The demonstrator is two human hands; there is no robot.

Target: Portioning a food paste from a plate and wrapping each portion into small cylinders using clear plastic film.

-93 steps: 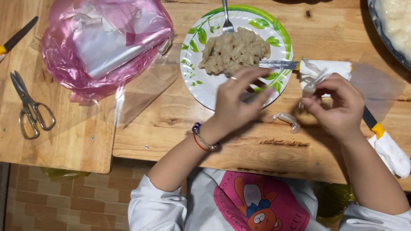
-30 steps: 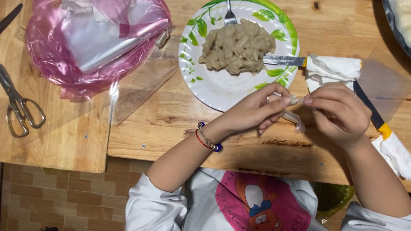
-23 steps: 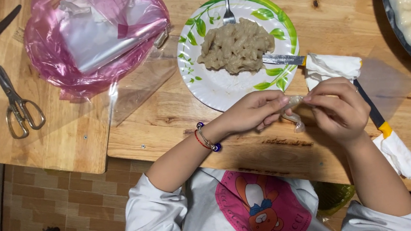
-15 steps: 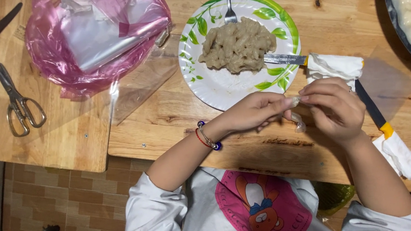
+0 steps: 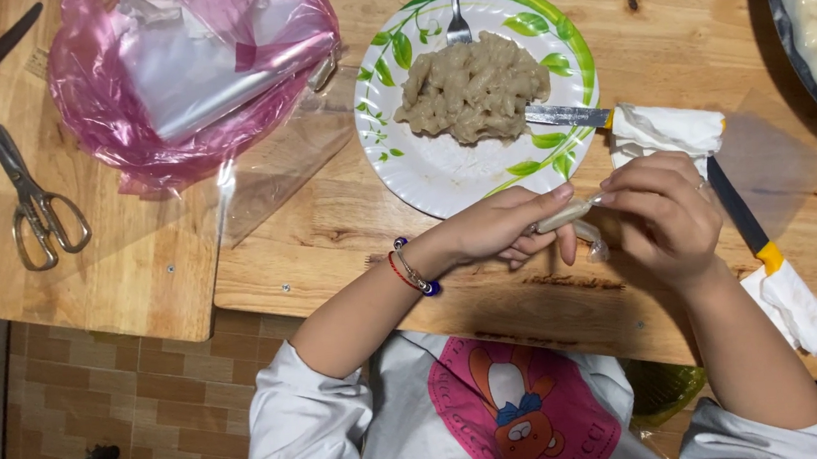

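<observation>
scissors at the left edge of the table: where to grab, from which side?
Take the scissors at the narrow shank just above the two finger loops, coming straight down from above. They lie flat and closed on the wooden board, blades pointing away, loops nearest the table edge, with bare wood on both sides for fingers.

A home kitchen, where food is prepared by hand.
I see a wooden bench [image 5: 348, 225] with a paper plate [image 5: 442, 161] of filling, a dough tray [image 5: 796, 52], knives, scissors [image 5: 31, 196], and a tiled floor [image 5: 134, 386] below.

Warm, even overhead light; soft shadows under my hands [image 5: 578, 223]; glare on pink bag [image 5: 184, 71]; floor corner dim, possibly blurred.
</observation>
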